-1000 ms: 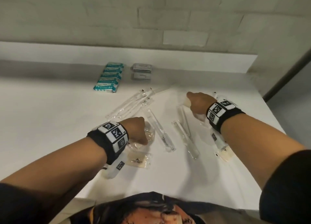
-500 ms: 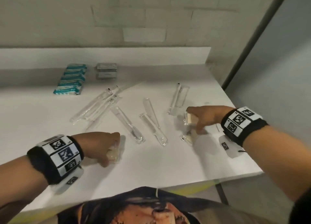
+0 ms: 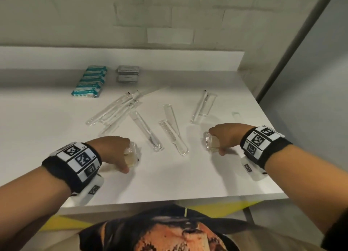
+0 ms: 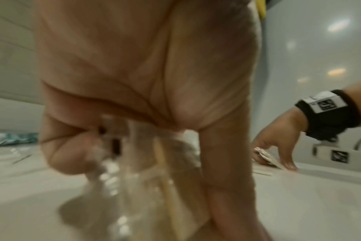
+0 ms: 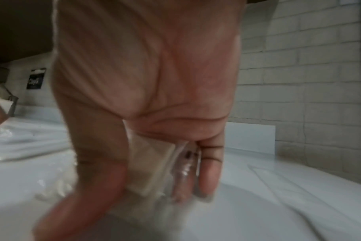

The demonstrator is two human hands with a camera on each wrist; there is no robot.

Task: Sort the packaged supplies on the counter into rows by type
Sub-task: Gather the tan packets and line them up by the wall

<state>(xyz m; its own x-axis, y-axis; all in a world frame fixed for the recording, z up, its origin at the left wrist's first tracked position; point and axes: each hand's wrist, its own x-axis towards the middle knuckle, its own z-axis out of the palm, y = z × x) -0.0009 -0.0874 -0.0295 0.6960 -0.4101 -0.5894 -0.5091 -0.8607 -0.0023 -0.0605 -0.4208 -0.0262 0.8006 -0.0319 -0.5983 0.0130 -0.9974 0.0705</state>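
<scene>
Both hands down on the white worktop point(image 3: 188, 179) near its front edge. Left hand point(image 3: 111, 149) curled round a small clear-wrapped beige packet point(image 3: 131, 156), thumb and fingers pinching it, packet's lower end touching the worktop. Right hand point(image 3: 227, 135) likewise pinched on a second clear-wrapped beige packet point(image 3: 211, 143), held edge-on between thumb and fingers; wrist views blurred, but wrap and beige insert seen in both grips. How many packets in each grip: could not tell.

Already sorted at the back: a row of teal-and-white wrapped packets point(image 3: 88, 81), and just beside it on the right a short stack of grey flat packets point(image 3: 128, 74). Unsorted in the middle: a loose bundle of clear-sleeved slim sticks point(image 3: 114, 109) lying diagonally, one clear-sleeved item point(image 3: 146, 131) diagonal the other way, two clear-wrapped combs point(image 3: 173, 137) between the hands, one more clear-sleeved stick pair point(image 3: 203, 106) further back on the right.

Key relation: the two beige packets sat well apart, left and right of the combs, each already in its own hand. Judged next step: bring both to one spot to start a beige row. Bare worktop ahead of the left hand, so likely the right packet travels leftward, past the combs' long axes, which ran front to back. Risk: slippery wrap, sleeve brushing the combs.
</scene>
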